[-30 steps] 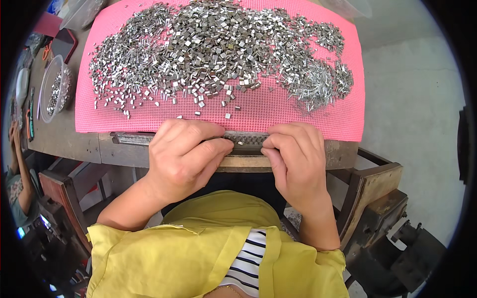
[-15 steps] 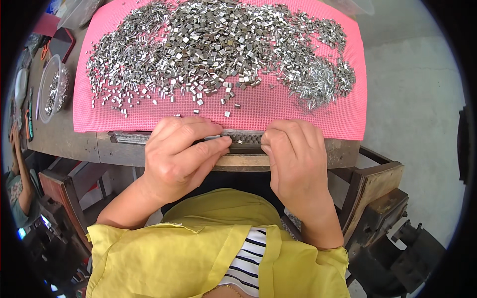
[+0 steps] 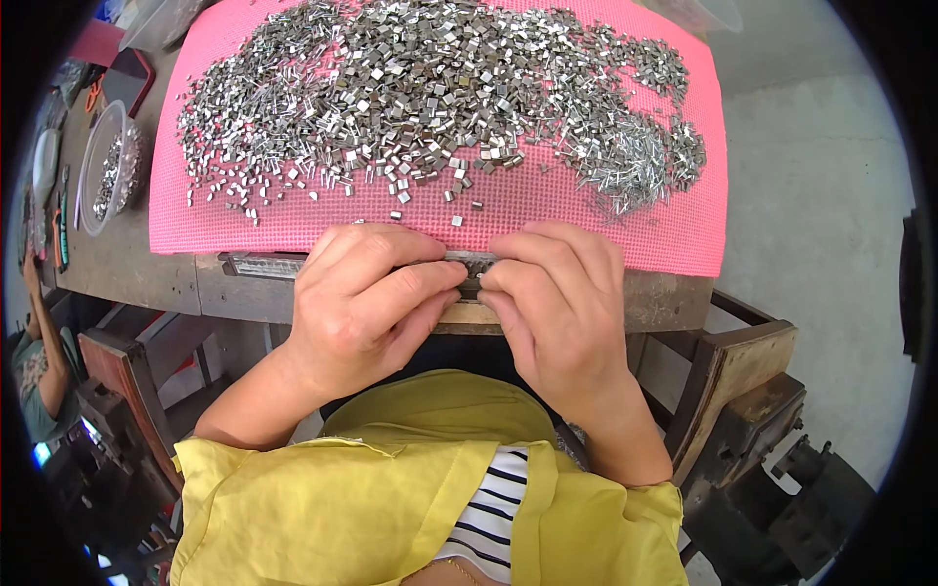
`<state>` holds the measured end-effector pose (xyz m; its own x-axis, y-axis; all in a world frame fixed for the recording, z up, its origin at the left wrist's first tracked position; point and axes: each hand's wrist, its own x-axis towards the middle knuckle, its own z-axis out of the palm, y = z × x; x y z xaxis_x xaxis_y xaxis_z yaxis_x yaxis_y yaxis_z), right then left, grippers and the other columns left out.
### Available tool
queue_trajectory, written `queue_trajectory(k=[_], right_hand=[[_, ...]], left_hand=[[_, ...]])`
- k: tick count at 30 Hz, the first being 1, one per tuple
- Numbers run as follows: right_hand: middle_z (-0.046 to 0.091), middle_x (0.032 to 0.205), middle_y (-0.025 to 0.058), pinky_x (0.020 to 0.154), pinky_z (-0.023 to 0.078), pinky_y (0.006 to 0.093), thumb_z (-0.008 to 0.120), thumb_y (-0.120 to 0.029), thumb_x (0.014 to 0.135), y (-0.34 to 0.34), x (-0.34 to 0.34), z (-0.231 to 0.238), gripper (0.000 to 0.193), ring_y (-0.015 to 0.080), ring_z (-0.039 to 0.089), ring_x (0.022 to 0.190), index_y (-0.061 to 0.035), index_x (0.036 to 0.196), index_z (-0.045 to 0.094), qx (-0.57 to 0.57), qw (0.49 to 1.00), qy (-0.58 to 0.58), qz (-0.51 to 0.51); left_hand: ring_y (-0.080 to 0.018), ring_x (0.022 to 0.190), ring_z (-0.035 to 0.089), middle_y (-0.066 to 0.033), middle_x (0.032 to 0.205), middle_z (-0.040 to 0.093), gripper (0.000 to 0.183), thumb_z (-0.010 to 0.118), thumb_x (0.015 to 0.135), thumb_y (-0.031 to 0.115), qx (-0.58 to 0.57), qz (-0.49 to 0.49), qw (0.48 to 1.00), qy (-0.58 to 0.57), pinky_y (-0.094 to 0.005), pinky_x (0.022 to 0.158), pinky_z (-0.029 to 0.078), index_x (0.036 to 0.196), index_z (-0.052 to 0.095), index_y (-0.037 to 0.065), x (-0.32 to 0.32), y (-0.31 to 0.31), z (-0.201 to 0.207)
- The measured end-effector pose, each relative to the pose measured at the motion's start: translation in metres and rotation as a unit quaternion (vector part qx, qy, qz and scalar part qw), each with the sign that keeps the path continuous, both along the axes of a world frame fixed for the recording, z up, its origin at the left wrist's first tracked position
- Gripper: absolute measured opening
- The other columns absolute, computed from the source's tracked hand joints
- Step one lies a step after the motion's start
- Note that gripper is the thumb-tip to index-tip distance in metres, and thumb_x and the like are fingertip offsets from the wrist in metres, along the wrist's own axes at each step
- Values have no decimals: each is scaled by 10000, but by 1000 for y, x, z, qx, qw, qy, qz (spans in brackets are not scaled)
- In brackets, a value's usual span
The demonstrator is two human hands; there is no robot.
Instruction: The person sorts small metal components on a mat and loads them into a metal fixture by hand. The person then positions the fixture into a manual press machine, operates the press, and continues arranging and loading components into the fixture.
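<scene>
My left hand (image 3: 366, 303) and my right hand (image 3: 557, 303) meet at the near edge of a wooden table, fingertips pinched together over a small dark metal piece (image 3: 471, 286). Both rest on a long grey metal bar (image 3: 264, 265) that lies along the table edge below a pink mesh mat (image 3: 293, 220). A wide heap of small shiny metal pieces (image 3: 420, 88) covers the mat beyond my hands. A few loose pieces (image 3: 455, 221) lie just past my fingers. The bar's middle is hidden under my hands.
A clear plastic bowl (image 3: 106, 166) with metal bits stands at the left on the table. Tools and a red-edged dark object (image 3: 127, 78) lie farther left. A wooden frame and dark metal stand (image 3: 752, 391) sit at lower right. Another person (image 3: 34, 361) is at the left edge.
My two hands have drawn closer together, fingertips now touching over the small piece at the bar. The view has shifted slightly.
</scene>
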<state>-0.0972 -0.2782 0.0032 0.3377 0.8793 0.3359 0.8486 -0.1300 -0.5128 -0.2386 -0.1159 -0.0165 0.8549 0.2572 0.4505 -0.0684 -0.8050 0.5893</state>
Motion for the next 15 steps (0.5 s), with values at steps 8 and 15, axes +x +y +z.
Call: queue_trajectory(k=[8, 15], right_hand=[[692, 1120, 84, 936, 448, 457, 779, -53, 792, 7, -1, -1, 217, 329, 629, 1099, -62, 986, 683, -25, 999, -25, 11], [748, 1009, 37, 877, 461, 398, 812, -39, 760, -3, 4, -5, 216, 272, 671, 954, -94, 964, 772, 52, 998, -19, -16]], left_hand=[[-259, 860, 665, -55, 1006, 721, 276, 864, 677, 36, 22, 21, 999, 15, -373, 738, 490, 922, 747, 87, 3, -6, 3], [-261, 859, 648, -43, 997, 701, 236, 829, 732, 57, 55, 19, 998, 39, -374, 729, 464, 938, 720, 98, 6, -9, 8]])
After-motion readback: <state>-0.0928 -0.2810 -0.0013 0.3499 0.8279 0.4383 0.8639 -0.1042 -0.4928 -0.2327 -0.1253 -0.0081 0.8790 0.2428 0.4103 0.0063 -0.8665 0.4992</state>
